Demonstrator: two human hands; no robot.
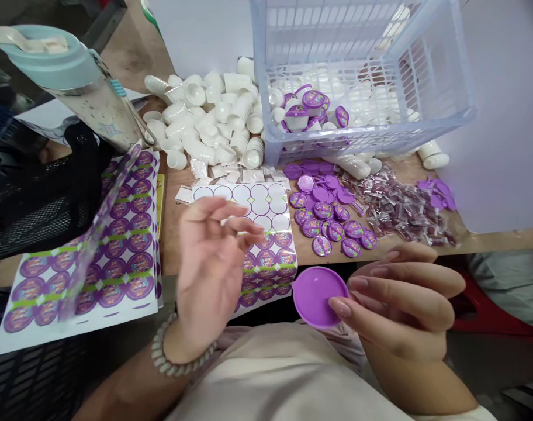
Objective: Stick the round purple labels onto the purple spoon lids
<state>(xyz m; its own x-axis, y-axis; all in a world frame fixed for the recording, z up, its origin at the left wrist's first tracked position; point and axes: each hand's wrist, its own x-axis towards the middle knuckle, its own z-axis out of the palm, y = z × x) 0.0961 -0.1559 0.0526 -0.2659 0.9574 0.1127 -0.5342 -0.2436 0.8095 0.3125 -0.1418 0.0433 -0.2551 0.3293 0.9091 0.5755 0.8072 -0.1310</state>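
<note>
My right hand [402,304] pinches a plain purple plastic lid [319,297] between thumb and fingers, in front of the table edge. My left hand [216,257] is raised above a sheet of round stickers [266,257], palm turned to the right, fingers loosely bent and apart, with nothing visible in them. Purple printed stickers fill the sheet's lower rows, while white circles show at its top. Just beyond both hands is a group of purple lids [323,210], several carrying the round printed sticker and others plain.
White cups [214,117] are heaped at the back. A pale blue plastic crate [371,126] contains cups, some with purple lids. Small clear packets [402,204] lie to the right. Left are more sticker sheets [130,251], a black mesh bag [42,199] and a tumbler [86,99].
</note>
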